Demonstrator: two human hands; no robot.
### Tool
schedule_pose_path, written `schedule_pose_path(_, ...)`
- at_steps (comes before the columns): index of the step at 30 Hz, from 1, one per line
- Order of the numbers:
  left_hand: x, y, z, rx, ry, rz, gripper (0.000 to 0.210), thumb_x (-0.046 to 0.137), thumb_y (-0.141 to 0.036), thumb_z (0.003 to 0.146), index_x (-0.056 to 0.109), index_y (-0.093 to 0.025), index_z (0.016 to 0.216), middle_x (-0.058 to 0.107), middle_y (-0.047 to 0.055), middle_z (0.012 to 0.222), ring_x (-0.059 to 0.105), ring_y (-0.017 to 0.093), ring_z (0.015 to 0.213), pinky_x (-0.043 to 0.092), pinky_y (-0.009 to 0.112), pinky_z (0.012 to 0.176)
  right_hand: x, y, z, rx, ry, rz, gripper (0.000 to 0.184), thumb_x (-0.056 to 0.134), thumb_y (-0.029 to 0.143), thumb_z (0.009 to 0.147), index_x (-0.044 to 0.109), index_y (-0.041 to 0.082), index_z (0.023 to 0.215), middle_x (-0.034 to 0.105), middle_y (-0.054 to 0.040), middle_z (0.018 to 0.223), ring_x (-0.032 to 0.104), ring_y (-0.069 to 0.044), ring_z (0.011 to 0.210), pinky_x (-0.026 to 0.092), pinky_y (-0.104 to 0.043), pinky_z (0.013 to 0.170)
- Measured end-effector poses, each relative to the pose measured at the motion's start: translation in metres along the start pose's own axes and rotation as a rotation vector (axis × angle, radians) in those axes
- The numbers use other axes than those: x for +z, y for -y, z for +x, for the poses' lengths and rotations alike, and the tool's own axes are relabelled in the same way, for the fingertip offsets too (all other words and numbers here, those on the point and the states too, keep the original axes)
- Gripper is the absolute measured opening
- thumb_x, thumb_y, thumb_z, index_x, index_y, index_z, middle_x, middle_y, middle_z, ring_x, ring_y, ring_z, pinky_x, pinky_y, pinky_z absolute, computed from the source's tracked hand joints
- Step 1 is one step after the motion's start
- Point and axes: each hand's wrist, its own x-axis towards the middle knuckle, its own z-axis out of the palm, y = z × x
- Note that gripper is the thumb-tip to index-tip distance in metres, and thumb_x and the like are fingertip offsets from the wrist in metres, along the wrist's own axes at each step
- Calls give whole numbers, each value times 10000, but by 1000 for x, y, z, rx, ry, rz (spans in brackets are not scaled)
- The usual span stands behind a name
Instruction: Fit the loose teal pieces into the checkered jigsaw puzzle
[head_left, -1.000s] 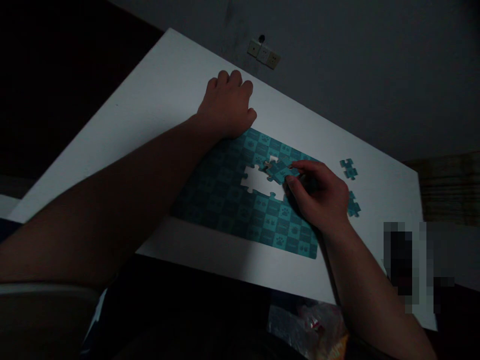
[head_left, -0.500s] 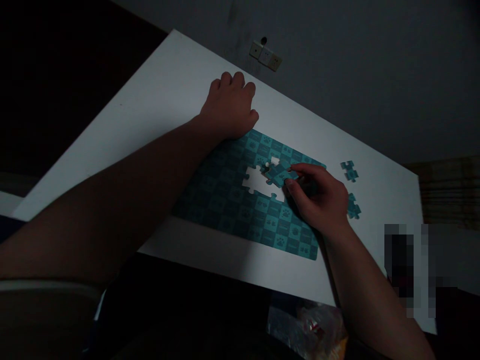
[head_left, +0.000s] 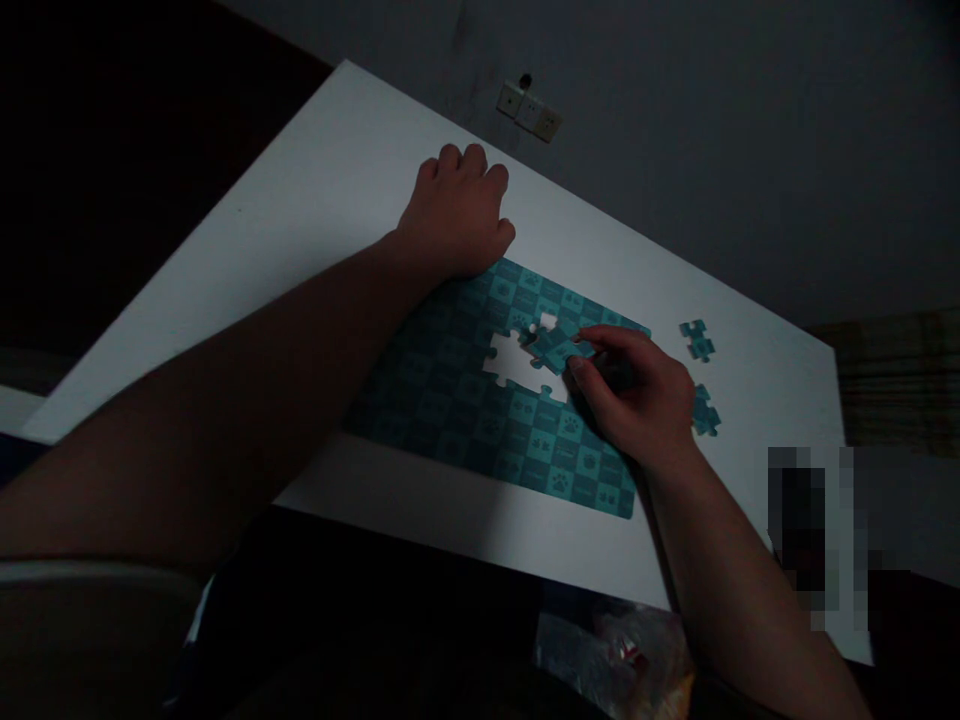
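Note:
A teal checkered jigsaw puzzle (head_left: 555, 450) with paw prints lies on the white table, with a gap showing white near its middle. Over the upper right side of that gap, my right hand (head_left: 637, 390) pinches a teal puzzle piece (head_left: 553, 347) between thumb and fingers. The piece sits at a slant and overlaps the puzzle around it. My left hand (head_left: 461, 215) rests at the puzzle's far edge, its fingers curled on the tabletop; what lies under the palm is hidden. My left forearm covers part of the puzzle's left side.
Two loose puzzle pieces lie right of the puzzle, one farther back (head_left: 698, 341) and one beside my right hand (head_left: 705, 411). The white table (head_left: 300, 180) runs along a wall with sockets (head_left: 529, 110). A clear plastic bag (head_left: 615, 660) is below the front edge.
Almost nothing differs. My right hand still pinches the piece at the gap, and my left hand stays in place; the whole view has shifted very slightly.

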Motion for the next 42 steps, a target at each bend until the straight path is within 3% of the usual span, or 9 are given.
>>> schedule_pose_path(5, 1, 1, 1, -1, -2, 28, 754, 594, -620, 1081, 764, -421, 1789, 672, 62, 1871, 416, 523, 1729, 294, 812, 1473, 1, 1, 1, -26, -20, 15, 240, 912, 379, 1039, 957, 373, 1274, 971, -70, 1115, 903, -336, 888, 774, -542, 866)
schedule_pose_path(14, 0, 1, 1, 18, -5, 40, 748, 601, -603, 1073, 780, -431, 1779, 732, 104, 1790, 447, 555, 1708, 313, 861, 1437, 0, 1, 1, -23, -21, -2, 230, 924, 443, 1048, 952, 411, 1274, 970, -72, 1112, 897, -362, 881, 779, -579, 844)
schedule_pose_path(18, 0, 1, 1, 14, 0, 31, 768, 604, -614, 1063, 758, -486, 1804, 757, 48, 1793, 437, 552, 1718, 302, 858, 1441, 0, 0, 0, -11, -18, -15, 235, 919, 460, 1056, 947, 406, 1283, 972, -73, 1119, 902, -365, 891, 781, -579, 845)
schedule_pose_path(23, -1, 1, 1, 15, 2, 60, 797, 575, -640, 1067, 787, -376, 1788, 688, 89, 1875, 450, 561, 1717, 339, 835, 1451, 0, 2, 1, -8, -7, -17, 238, 911, 427, 1049, 951, 401, 1282, 974, -77, 1137, 914, -365, 912, 785, -585, 879)
schedule_pose_path(27, -1, 0, 1, 9, 1, 74, 800, 562, -618, 1079, 769, -357, 1807, 678, 107, 1881, 444, 546, 1714, 344, 848, 1453, 0, 3, 1, -26, -1, 21, 231, 901, 391, 1054, 950, 402, 1280, 973, -73, 1140, 916, -361, 917, 784, -584, 879)
schedule_pose_path(34, -2, -2, 0, 3, 24, 20, 844, 623, -646, 1007, 745, -536, 1835, 837, 10, 1730, 396, 574, 1766, 251, 927, 1424, 1, 1, 0, -31, -10, -4, 236, 909, 400, 1054, 949, 390, 1286, 971, -76, 1147, 917, -355, 905, 772, -567, 849)
schedule_pose_path(42, 0, 0, 1, 6, -2, 19, 809, 633, -608, 1042, 753, -462, 1829, 781, 35, 1800, 417, 568, 1755, 274, 912, 1430, 0, 1, 1, -34, -1, 9, 238, 915, 387, 1039, 960, 407, 1272, 981, -63, 1147, 918, -360, 902, 791, -584, 871)
